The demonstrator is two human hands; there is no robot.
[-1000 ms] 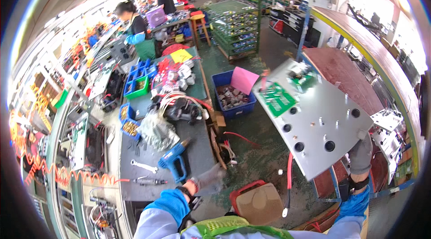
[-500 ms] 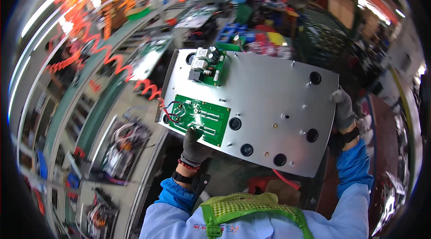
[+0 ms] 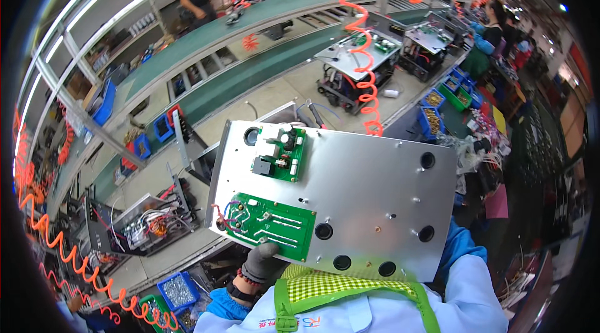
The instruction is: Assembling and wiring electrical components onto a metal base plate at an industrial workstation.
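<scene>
A flat silver metal panel (image 3: 359, 186) is held up in front of my body, tilted slightly. Gloved in grey, my left hand (image 3: 264, 263) grips its lower left edge, the thumb on the face beside the lower green circuit board (image 3: 290, 236). That board carries silvery tracks, and red and dark wires run at its left side. Above it sits a smaller green circuit board (image 3: 294, 173) with white and black components. Several black round grommets (image 3: 324, 231) and small studs dot the panel. My right hand is hidden behind the panel's right side; only the blue sleeve (image 3: 461, 248) shows.
Beyond the panel runs a conveyor line (image 3: 294, 86) with several part-built machines (image 3: 359, 61). An open chassis with wiring (image 3: 147, 223) stands at left. Orange coiled hoses (image 3: 364, 58) hang down. Blue bins of small parts (image 3: 431, 120) stand at right, another (image 3: 178, 289) at lower left.
My view has swung left toward the conveyor. The panel sits lower in view and nearer my body. My right hand, earlier visible at the panel's right edge, is now hidden behind it.
</scene>
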